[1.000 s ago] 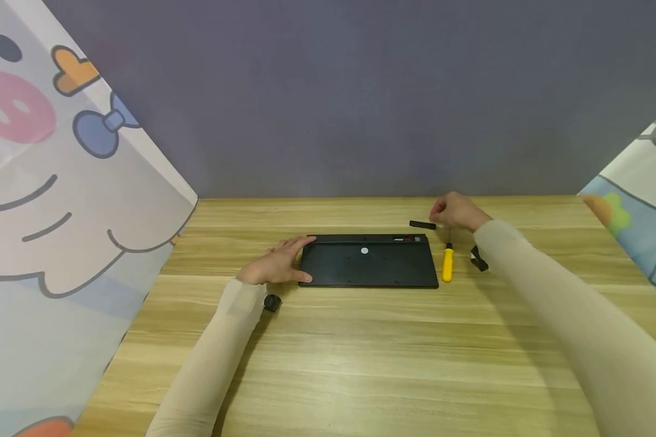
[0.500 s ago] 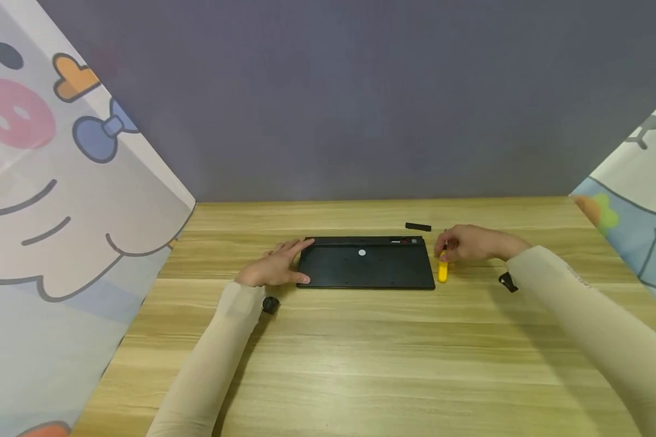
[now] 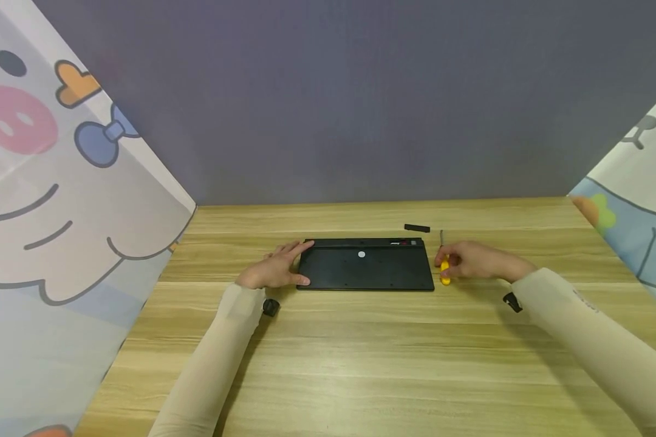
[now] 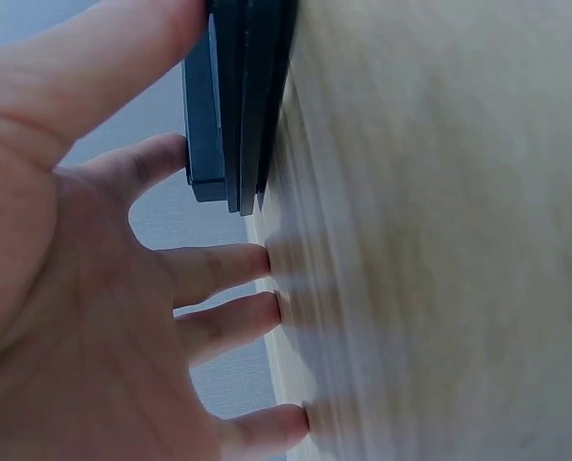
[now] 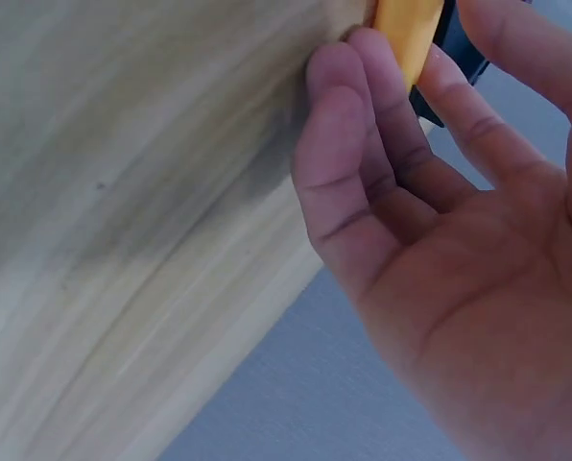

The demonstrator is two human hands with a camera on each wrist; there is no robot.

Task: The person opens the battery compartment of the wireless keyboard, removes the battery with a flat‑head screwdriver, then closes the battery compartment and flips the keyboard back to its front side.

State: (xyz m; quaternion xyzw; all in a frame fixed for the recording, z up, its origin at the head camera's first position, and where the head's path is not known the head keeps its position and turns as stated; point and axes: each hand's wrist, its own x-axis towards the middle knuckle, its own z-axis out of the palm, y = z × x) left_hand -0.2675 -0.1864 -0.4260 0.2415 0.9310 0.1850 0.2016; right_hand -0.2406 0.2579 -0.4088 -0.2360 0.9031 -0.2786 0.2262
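A black keyboard (image 3: 369, 267) lies underside up on the table, a small recess uncovered at its upper right. At its left end, my left hand (image 3: 273, 268) has spread fingers, the thumb and index finger touching the edge. In the left wrist view the other fingertips (image 4: 267, 312) rest on the wood. Just right of the keyboard, my right hand (image 3: 472, 260) holds a screwdriver (image 3: 445, 273) by its yellow handle. The metal shaft points away from me. The right wrist view shows the yellow handle (image 5: 406, 38) at the fingers; its far part is cut off.
A short black strip (image 3: 417, 228), apparently a battery cover, lies behind the keyboard's right end. The wooden table (image 3: 361, 352) meets a grey panel (image 3: 350, 109) at the back. Cartoon-printed sheets (image 3: 60, 200) stand at both sides.
My right hand came from beside the black strip, down and to the right, and took hold of the screwdriver. The screwdriver has shifted slightly. My left hand stays at the keyboard.
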